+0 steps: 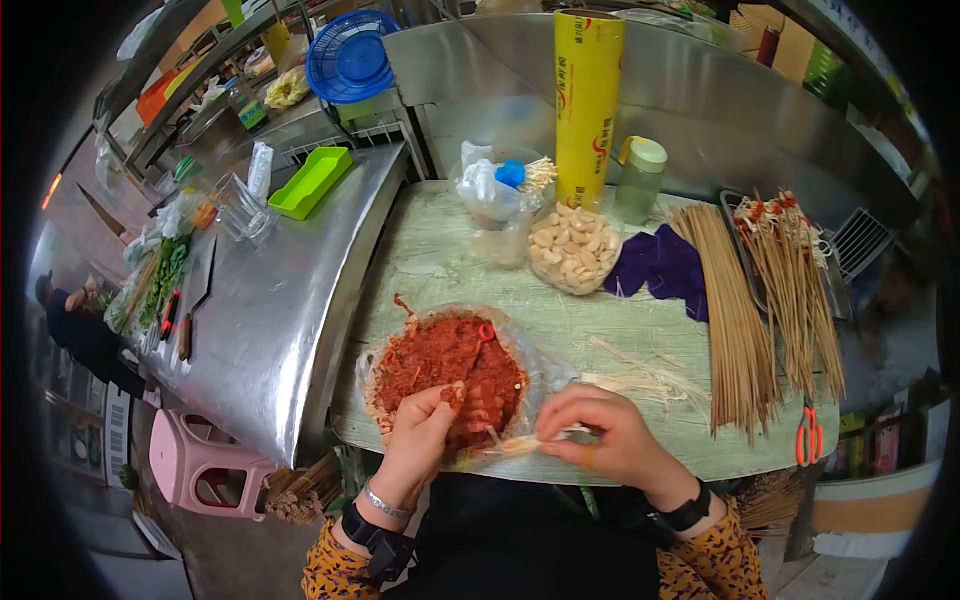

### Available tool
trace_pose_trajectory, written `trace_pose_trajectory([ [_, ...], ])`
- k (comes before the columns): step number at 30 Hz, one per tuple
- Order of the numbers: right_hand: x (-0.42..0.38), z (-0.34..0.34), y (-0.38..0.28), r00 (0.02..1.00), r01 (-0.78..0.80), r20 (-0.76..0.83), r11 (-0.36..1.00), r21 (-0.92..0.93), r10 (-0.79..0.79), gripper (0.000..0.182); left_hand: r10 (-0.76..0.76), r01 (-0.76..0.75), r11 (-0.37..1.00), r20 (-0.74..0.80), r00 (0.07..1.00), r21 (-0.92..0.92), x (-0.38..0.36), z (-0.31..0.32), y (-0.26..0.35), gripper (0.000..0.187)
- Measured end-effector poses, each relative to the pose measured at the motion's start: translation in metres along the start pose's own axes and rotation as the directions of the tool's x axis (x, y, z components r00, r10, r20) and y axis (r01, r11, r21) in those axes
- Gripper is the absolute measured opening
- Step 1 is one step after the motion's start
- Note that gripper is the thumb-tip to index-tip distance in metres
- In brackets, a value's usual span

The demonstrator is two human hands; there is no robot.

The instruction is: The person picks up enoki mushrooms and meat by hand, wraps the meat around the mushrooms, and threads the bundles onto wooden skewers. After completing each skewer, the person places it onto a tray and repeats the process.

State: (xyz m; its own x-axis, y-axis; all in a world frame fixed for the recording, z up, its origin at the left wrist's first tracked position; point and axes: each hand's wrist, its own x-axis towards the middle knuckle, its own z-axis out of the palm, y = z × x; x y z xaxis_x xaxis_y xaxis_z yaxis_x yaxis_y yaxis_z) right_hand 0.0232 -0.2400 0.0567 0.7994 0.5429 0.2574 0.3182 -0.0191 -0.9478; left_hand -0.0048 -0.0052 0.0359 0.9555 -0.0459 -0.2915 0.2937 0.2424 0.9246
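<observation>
A bowl of red-sauced, chopped-looking food (430, 365), lined with clear plastic, sits at the table's near edge. My left hand (425, 425) is at its near side, its fingers pinched round a small red-coated piece. Just right of the bowl, my right hand (600, 430) grips a small bundle of pale thin strands (518, 446), which look like enoki mushrooms. The bundle's tip reaches over the bowl's near rim. More loose pale strands (650, 382) lie on the table behind my right hand.
Bare wooden skewers (735, 330) lie to the right, beside a tray of loaded skewers (785, 240). Orange-handled scissors (810, 435) rest at the right edge. Behind are peeled garlic cloves (575, 250), a purple cloth (660, 270) and a yellow roll (588, 110). A person (85, 330) stands far left.
</observation>
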Motion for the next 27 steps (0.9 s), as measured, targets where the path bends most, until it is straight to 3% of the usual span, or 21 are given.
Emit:
trace_pose_trajectory([
  [1, 0.007, 0.005, -0.002, 0.999, 0.043, -0.012, 0.999, -0.014, -0.044, 0.011, -0.042, 0.046, 0.991, 0.036, 0.998, -0.123, -0.002, 0.004, 0.001, 0.018],
  [5, 0.021, 0.018, 0.004, 0.99, 0.101, -0.094, 0.992, -0.07, -0.108, 0.012, 0.033, -0.018, 0.976, 0.068, 0.997, -0.218, -0.006, 0.012, -0.01, 0.019],
  [12, 0.019, 0.025, 0.016, 0.991, 0.039, -0.122, 0.994, -0.098, -0.051, 0.013, 0.101, -0.078, 0.977, 0.113, 0.988, -0.199, -0.007, 0.019, -0.014, 0.025],
  [14, 0.02, 0.025, 0.019, 0.977, 0.113, -0.164, 0.981, -0.161, -0.14, 0.013, 0.082, -0.083, 0.996, -0.012, 0.997, -0.045, -0.008, 0.024, -0.011, 0.023],
  [15, 0.019, 0.022, 0.019, 0.966, 0.13, -0.189, 0.964, -0.232, -0.176, 0.015, 0.083, -0.081, 0.995, 0.036, 0.996, -0.057, -0.005, 0.025, -0.013, 0.023],
  [18, 0.012, -0.016, 0.005, 0.952, 0.043, -0.28, 0.957, -0.288, -0.127, 0.016, 0.175, -0.18, 0.982, -0.078, 0.981, -0.055, 0.001, 0.017, -0.02, 0.022],
  [20, 0.005, -0.061, 0.017, 0.891, -0.204, -0.445, 0.956, -0.21, 0.093, 0.017, 0.253, -0.26, 0.965, -0.113, 0.961, -0.045, 0.006, 0.011, -0.024, 0.022],
  [21, 0.002, -0.087, 0.028, 0.847, -0.281, -0.525, 0.908, -0.312, 0.081, 0.016, 0.307, -0.306, 0.952, -0.14, 0.942, 0.025, 0.01, 0.006, -0.029, 0.022],
  [24, -0.012, -0.164, 0.048, 0.746, -0.532, -0.662, 0.658, -0.533, 0.067, 0.014, 0.29, -0.299, 0.953, -0.152, 0.945, -0.039, 0.014, 0.008, -0.032, 0.022],
  [25, -0.02, -0.19, 0.065, 0.778, -0.55, -0.624, 0.406, -0.73, -0.069, 0.016, 0.302, -0.31, 0.95, -0.163, 0.939, -0.028, 0.013, 0.008, -0.031, 0.022],
  [26, -0.02, -0.204, 0.064, 0.716, -0.697, -0.674, 0.133, -0.705, 0.182, 0.019, 0.314, -0.322, 0.947, -0.175, 0.933, -0.017, 0.013, 0.008, -0.031, 0.022],
  [27, -0.026, -0.217, 0.076, 0.718, -0.696, -0.676, 0.128, -0.707, 0.169, 0.019, 0.324, -0.333, 0.943, -0.171, 0.931, -0.025, 0.013, 0.008, -0.031, 0.022],
])
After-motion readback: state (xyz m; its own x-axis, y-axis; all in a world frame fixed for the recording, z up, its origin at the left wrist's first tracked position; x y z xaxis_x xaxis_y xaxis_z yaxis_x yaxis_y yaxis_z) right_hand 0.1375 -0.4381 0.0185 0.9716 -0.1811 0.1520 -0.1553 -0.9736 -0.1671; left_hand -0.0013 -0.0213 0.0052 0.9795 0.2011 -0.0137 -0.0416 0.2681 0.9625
